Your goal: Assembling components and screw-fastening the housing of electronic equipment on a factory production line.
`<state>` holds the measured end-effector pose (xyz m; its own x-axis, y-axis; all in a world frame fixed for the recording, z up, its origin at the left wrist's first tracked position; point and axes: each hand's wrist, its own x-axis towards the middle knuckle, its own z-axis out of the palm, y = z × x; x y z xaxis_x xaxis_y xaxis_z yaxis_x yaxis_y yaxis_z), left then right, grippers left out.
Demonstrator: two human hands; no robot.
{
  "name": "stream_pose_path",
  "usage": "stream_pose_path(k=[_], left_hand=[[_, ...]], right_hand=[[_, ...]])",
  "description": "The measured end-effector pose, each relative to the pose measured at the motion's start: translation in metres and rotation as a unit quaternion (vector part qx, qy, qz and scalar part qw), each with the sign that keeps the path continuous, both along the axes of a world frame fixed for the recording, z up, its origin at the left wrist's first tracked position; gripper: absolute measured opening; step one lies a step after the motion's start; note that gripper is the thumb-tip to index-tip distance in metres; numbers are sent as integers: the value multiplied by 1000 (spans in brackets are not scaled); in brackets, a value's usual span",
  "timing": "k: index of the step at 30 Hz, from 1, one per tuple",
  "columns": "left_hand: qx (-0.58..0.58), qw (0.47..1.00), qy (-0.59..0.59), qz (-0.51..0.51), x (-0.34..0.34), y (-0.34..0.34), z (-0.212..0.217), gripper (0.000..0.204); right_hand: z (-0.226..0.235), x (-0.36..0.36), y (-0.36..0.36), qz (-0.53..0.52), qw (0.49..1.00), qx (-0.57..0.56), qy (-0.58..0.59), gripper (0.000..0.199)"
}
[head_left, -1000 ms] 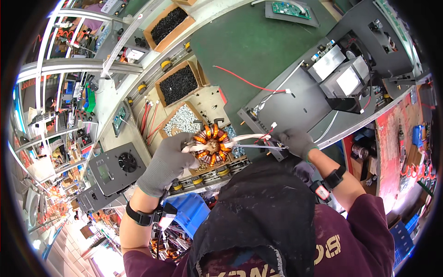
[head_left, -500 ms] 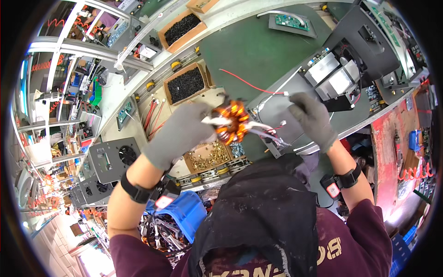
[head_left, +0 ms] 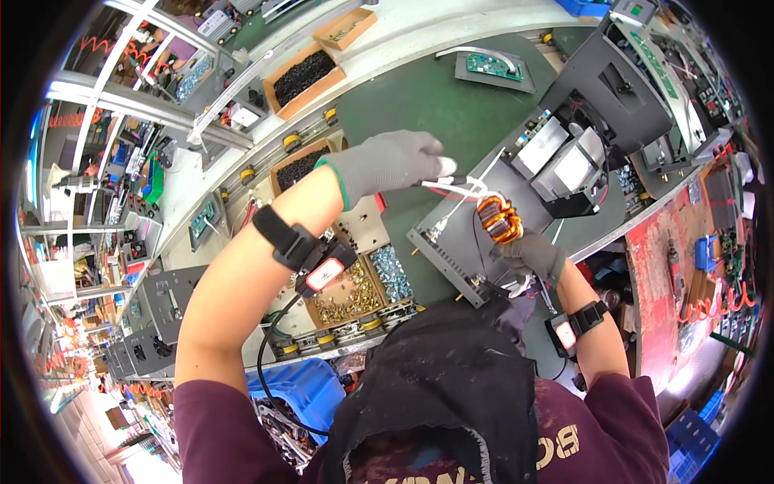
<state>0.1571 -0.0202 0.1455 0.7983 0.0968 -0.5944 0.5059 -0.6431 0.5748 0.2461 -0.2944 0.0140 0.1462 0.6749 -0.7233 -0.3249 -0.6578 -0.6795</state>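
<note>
My right hand (head_left: 532,254), in a grey glove, holds a copper-wound ring coil (head_left: 498,219) from below, over a black metal chassis (head_left: 472,234) on the green mat. My left hand (head_left: 391,165), also gloved, is raised above the mat and pinches the coil's white lead wires (head_left: 463,189), pulling them out to the left. A red wire runs with the white ones. Both wrists wear black bands with small screens.
A compartment tray of screws (head_left: 363,286) lies by the bench front. Cardboard boxes of black parts (head_left: 302,77) stand at the back. An open black unit with silver blocks (head_left: 588,137) sits right, a green circuit board (head_left: 492,68) behind it. A blue bin (head_left: 298,391) is below the bench.
The coil has moved right and down onto the black chassis, held by my right hand. My left hand has let go of the coil body and stretches its wires leftward.
</note>
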Motion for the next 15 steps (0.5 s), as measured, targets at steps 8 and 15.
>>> stream_pose_path(k=[8,15], left_hand=[[306,865,-241,-317,37,-77,-68,55],[263,877,-137,-377,52,-107,-156,48]], right_hand=[[-54,21,-12,-11,988,-92,119,19],[-44,19,-54,-200,979,42,27,30]])
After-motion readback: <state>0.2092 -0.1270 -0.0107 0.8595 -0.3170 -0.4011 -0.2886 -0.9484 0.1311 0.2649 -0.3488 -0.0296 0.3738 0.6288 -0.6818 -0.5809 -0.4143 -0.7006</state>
